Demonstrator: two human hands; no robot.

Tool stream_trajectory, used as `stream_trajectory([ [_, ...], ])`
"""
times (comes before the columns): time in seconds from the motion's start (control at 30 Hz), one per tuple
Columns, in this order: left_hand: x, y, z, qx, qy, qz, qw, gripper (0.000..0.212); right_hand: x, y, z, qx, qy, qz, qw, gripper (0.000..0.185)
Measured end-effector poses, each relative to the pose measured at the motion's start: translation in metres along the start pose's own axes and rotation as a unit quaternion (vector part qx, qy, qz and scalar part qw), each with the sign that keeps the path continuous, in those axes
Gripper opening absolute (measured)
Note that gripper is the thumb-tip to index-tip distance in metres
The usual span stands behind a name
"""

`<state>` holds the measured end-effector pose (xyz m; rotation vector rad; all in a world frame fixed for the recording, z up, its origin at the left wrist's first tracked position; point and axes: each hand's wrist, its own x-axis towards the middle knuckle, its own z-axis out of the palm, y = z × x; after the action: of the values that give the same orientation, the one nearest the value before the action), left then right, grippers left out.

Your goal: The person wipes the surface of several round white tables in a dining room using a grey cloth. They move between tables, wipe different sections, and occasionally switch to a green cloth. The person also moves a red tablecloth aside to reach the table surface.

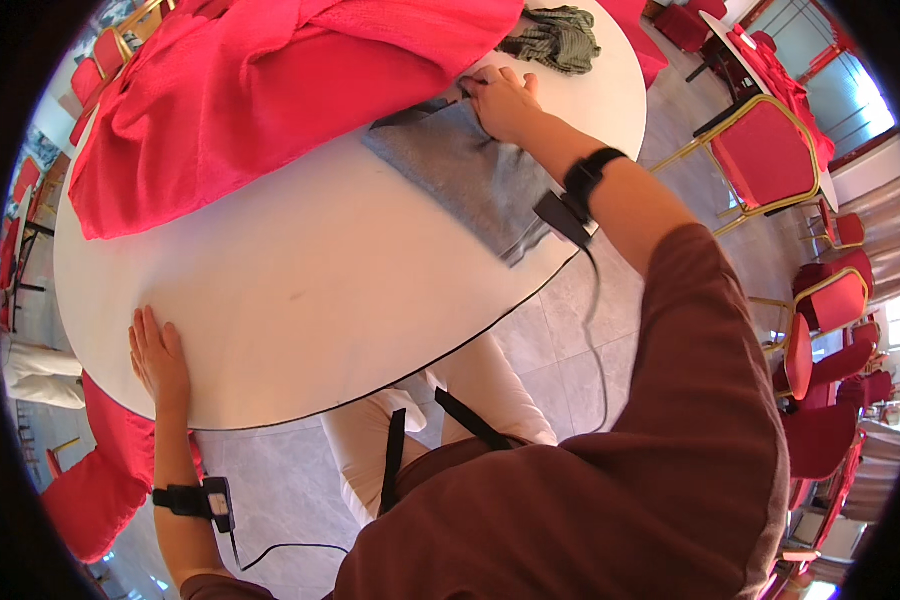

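Observation:
A round white table [292, 300] fills the middle of the view. My left hand [157, 356] rests flat on its near left edge, holding nothing. On the right, my right hand [499, 101] grips one end of a grey cloth garment [472, 176] that lies on the tabletop and reaches towards the near edge. The cloth's far corner, beside the hand, looks bunched and darker. Behind both, a large red cloth [270, 112] is heaped over the table's far side. Just beyond my right hand lies a crumpled green striped cloth [559, 41].
A red chair with a gold frame [769, 154] stands on the tiled floor at the right. More red chairs line the far right. At the left, another person's pale trouser leg [45, 371] shows near red fabric [112, 465]. Cables hang from both my wristbands.

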<state>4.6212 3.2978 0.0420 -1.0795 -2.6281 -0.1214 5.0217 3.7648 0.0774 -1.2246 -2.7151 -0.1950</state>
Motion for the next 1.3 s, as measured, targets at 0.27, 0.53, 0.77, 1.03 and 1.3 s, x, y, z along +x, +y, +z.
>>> stream_trajectory([
  [0.27,0.000,-0.006,-0.001,0.018,-0.003,0.011,1.000,0.055,0.020,-0.014,-0.011,-0.056,0.012,0.052,0.997,0.039],
  [0.53,0.000,-0.007,-0.001,-0.002,-0.001,0.017,1.000,0.055,0.007,0.004,-0.006,-0.014,-0.027,0.024,0.999,0.038],
  [0.77,0.002,-0.009,-0.001,0.001,-0.020,0.011,1.000,0.055,0.013,-0.005,0.003,-0.018,0.031,0.030,0.999,0.036],
  [1.03,0.005,-0.022,0.004,0.013,-0.020,0.029,0.999,0.056,0.004,-0.003,-0.008,0.007,0.000,0.024,1.000,0.038],
  [1.3,0.007,-0.027,0.014,0.022,0.007,0.044,0.999,0.055,0.004,-0.006,-0.007,0.008,-0.048,0.018,0.999,0.035],
])
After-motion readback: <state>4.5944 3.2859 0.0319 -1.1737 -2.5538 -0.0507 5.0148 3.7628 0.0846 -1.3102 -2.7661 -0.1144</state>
